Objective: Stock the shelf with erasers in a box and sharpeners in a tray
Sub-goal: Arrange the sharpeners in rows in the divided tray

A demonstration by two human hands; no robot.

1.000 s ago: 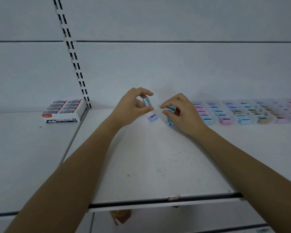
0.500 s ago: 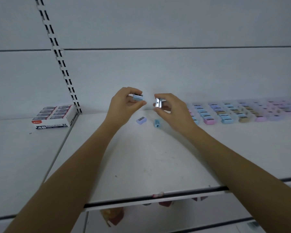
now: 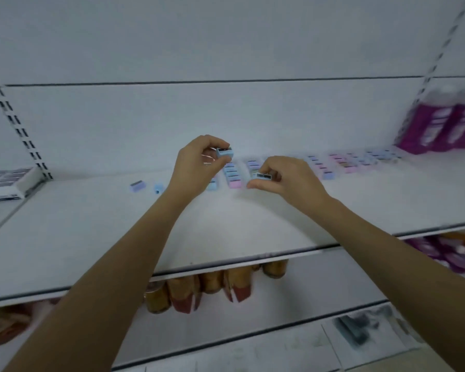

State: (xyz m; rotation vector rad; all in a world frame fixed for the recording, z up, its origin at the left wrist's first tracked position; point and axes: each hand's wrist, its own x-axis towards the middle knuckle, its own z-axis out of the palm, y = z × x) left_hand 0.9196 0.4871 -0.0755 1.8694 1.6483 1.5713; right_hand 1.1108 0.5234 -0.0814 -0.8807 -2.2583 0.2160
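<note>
You have the white shelf (image 3: 91,232) before you. On it an eraser box (image 3: 6,183) lies at ten o'clock, a purple sharpener (image 3: 137,186) and a blue sharpener (image 3: 158,188) side by side at eleven, the sharpener trays (image 3: 341,163) from twelve to one, and purple packs (image 3: 440,124) at two.

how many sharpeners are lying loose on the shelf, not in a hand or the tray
2: a purple sharpener and a blue sharpener right beside it, both left of the left hand. The left forearm could hide more.

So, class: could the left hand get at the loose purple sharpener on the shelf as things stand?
Reach, probably yes: nothing stands between the left hand and the purple sharpener. But that hand pinches a blue sharpener, so it isn't free.
</note>
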